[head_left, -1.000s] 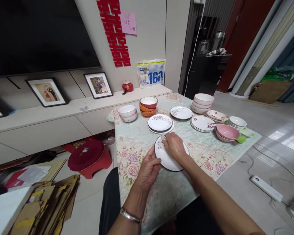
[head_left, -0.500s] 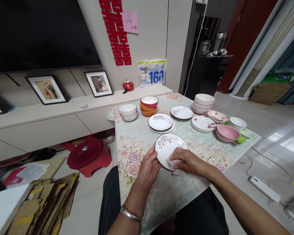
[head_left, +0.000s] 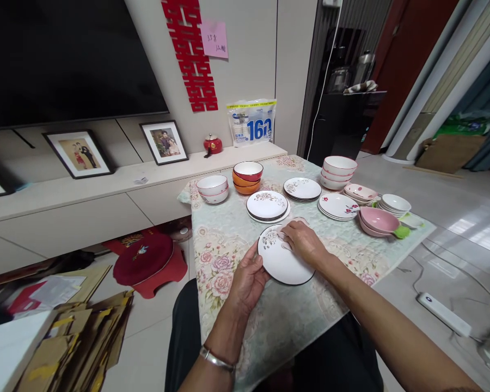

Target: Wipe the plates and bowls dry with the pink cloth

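Above the near part of a flowered tablecloth (head_left: pixel 218 264), the left hand (head_left: pixel 248 279) grips a plate (head_left: pixel 285 265) by its rim, while the right hand (head_left: pixel 304 240) pinches a wipe (head_left: pixel 285 239) against its face. Stacked dishes (head_left: pixel 267 204) stand beyond. A TV (head_left: pixel 65 60) hangs over a low cabinet (head_left: pixel 85 218) bearing photos (head_left: pixel 163 142) and a bag (head_left: pixel 252 125), with a stool (head_left: pixel 145 260) and cardboard (head_left: pixel 79 337) on the floor at left.

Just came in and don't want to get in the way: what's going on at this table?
A person's left hand holds a dark-rimmed plate by its edge, while the right hand holds a pale cloth against its face, as if wiping it. Beyond the hands, stacked plates, red and orange bowls and pink dishes stand on the flowered tablecloth.
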`<state>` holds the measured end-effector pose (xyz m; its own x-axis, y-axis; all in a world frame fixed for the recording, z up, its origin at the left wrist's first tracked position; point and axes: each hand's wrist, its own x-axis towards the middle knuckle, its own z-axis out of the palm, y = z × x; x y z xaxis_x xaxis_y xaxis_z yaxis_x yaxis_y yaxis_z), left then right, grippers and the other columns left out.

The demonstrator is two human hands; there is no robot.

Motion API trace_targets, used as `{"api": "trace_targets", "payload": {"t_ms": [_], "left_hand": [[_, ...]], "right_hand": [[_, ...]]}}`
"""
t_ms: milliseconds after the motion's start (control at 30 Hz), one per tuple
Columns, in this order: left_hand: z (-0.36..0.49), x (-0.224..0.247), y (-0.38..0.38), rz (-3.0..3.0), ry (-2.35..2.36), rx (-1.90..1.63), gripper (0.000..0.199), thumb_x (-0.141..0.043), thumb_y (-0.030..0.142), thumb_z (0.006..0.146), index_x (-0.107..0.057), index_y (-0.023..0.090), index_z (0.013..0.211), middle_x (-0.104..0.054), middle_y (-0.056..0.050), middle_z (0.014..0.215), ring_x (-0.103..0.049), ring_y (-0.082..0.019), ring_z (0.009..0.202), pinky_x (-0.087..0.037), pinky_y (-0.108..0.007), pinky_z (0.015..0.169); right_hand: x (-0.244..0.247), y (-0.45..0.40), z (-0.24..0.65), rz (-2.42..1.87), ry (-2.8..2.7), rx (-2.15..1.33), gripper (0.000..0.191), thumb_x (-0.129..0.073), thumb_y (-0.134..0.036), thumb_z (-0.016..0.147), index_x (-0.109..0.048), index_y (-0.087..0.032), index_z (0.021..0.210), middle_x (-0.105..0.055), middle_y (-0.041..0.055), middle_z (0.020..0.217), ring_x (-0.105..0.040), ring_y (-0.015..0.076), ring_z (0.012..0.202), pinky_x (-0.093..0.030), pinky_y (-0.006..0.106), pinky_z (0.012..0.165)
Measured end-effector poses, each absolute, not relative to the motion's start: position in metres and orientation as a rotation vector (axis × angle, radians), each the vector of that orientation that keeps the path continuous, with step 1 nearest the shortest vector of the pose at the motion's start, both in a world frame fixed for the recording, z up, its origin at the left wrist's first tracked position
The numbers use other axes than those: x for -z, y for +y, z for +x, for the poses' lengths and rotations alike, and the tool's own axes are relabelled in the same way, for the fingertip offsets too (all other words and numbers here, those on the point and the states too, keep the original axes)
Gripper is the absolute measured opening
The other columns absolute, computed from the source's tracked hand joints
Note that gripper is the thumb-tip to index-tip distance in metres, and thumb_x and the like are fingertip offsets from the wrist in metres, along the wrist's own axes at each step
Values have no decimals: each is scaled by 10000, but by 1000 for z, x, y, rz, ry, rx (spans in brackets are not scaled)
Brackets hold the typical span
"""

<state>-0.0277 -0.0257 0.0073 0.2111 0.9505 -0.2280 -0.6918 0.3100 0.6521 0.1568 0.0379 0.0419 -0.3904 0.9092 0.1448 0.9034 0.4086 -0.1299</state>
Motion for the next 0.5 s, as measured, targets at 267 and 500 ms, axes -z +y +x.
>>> {"api": "trace_targets", "payload": {"t_ms": [267, 500], "left_hand": [[-25, -8, -27, 435, 693, -1213, 706, -844, 222, 650, -597, 199, 1310, -660, -136, 1282, -631, -295, 1105, -499, -434, 928], [-25, -6, -26, 463, 638, -1235, 720, -855, 229, 636, -601, 194, 1309, -656, -127, 1297, -608, -303, 1162, -470, -432, 988]], "right_hand": [[-45, -17, 163, -1920, -2505, 39, 166, -561, -235, 913, -660, -122, 985, -659, 162, 964, -609, 288, 939, -394, 337, 763], [-57, -45, 135, -1631, -2534, -352, 128, -540, -208, 918, -660, -164, 926, -648, 97, 943, -596, 220, 869, -386, 308, 740]]}}
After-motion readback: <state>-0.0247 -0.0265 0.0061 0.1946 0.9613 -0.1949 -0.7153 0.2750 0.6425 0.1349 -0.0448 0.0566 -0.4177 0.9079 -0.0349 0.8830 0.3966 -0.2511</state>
